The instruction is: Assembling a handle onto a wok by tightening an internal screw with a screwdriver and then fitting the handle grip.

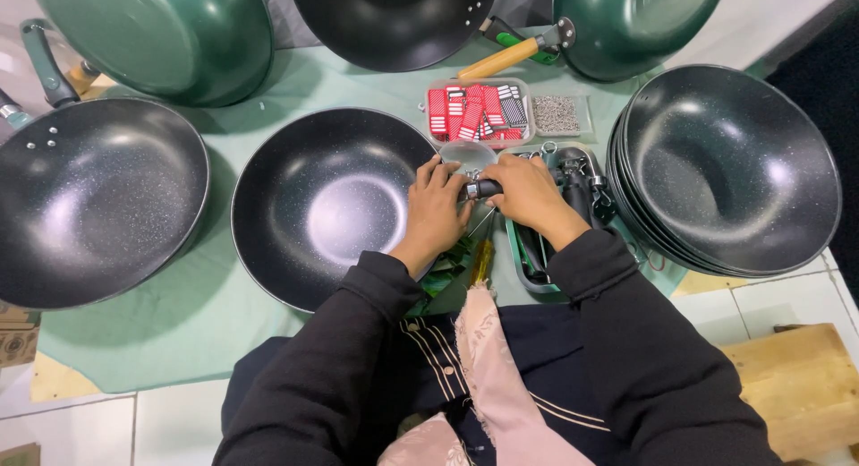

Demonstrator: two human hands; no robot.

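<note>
Sleeves lead to my hands: right hand [528,193] closed around a black handle [484,188], its length pointing left at my left hand [436,206], which pinches the wok [327,202] rim.

At the table's right edge you see a stack of black woks [729,166]. Another black wok [94,202] sits at the left edge. Along the far edge lie two upturned green woks [161,36] and a clear box of red packets [476,112] beside a box of screws [557,114].
</note>
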